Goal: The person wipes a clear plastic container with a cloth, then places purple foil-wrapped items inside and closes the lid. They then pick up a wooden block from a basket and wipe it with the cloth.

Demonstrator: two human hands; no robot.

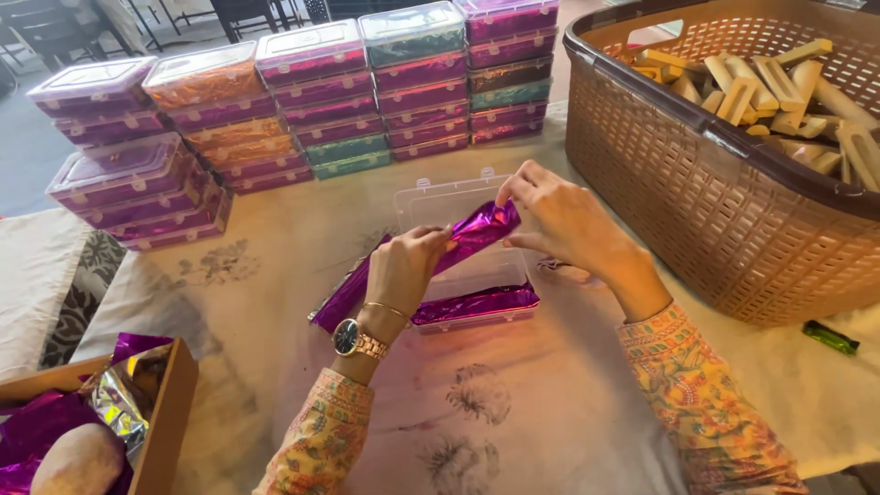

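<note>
Left hand [403, 266] and right hand [550, 215] pinch opposite parts of a purple foil packet [477, 229] over the open clear box [467, 275] mid-table.

Table under a pale flower-printed cloth [513, 422], clear open box [467, 275] at centre, stacked lidded boxes [302, 101] far, brown basket [697, 192] right, green lighter [830, 337] near right, cardboard box [165, 412] near left.

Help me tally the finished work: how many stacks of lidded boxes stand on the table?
6 stacks: five in a row along the far edge, and one in front of the leftmost. More may sit out of frame.
</note>
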